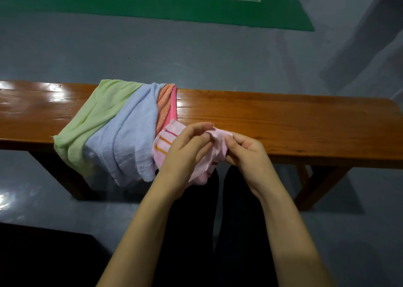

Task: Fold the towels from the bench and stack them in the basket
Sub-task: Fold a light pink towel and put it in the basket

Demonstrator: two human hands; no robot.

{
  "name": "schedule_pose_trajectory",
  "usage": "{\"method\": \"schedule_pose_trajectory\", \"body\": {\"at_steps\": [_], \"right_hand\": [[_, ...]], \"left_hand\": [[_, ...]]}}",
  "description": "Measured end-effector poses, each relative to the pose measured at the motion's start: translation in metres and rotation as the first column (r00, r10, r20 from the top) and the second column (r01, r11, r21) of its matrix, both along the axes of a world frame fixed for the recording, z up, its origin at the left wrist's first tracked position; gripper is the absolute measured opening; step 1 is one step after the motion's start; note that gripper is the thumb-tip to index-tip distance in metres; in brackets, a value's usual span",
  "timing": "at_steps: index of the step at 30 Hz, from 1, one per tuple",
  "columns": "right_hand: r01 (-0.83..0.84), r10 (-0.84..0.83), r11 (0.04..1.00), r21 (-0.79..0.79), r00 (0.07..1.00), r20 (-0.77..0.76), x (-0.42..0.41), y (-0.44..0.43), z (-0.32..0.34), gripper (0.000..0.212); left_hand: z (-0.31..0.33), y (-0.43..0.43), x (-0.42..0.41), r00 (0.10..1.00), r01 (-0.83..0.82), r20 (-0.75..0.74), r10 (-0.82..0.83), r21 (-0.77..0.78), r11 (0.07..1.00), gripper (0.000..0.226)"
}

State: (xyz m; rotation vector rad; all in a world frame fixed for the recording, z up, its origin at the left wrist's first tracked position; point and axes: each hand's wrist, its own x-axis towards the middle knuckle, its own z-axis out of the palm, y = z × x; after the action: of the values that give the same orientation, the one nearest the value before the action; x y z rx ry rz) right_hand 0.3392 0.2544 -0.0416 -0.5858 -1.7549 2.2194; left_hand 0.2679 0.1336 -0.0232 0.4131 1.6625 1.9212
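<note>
Pinching pale pink towel point(168, 142) at frame centre: left hand point(185, 153), right hand point(246, 153). Green towel point(91, 114), blue towel point(130, 129), orange towel point(164, 105) draping over wooden bench point(283, 121). Green court mat point(152, 1) lying upper frame. No readable writing.

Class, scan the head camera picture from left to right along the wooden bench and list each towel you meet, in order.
Light green towel → light blue towel → orange textured towel → bright pink towel → pale pink striped towel, which the left hand and right hand pinch.

Left hand point(185, 149) and right hand point(244, 149) close together, forearms extended forward, fingers point(205, 137) curled, pinching
</note>
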Motion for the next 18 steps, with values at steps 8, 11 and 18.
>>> {"method": "schedule_pose_trajectory", "body": {"at_steps": [8, 11, 18], "right_hand": [[-0.007, 0.007, 1.000, -0.030, 1.000, 0.000, 0.003, -0.002, -0.002, 0.026], [-0.052, 0.052, 0.998, -0.045, 0.999, -0.010, 0.004, -0.003, -0.002, 0.029], [-0.060, 0.060, 0.998, -0.012, 0.998, -0.024, 0.006, -0.003, 0.003, 0.034]], "left_hand": [[0.000, 0.000, 0.004, 0.848, -0.256, -0.520, 0.100, -0.237, 0.937, 0.016], [0.001, -0.001, 0.006, 0.829, -0.292, -0.549, 0.109, -0.257, 0.921, 0.012], [-0.001, 0.005, 0.012, 0.772, -0.394, -0.610, 0.178, -0.240, 0.887, 0.004]]}}
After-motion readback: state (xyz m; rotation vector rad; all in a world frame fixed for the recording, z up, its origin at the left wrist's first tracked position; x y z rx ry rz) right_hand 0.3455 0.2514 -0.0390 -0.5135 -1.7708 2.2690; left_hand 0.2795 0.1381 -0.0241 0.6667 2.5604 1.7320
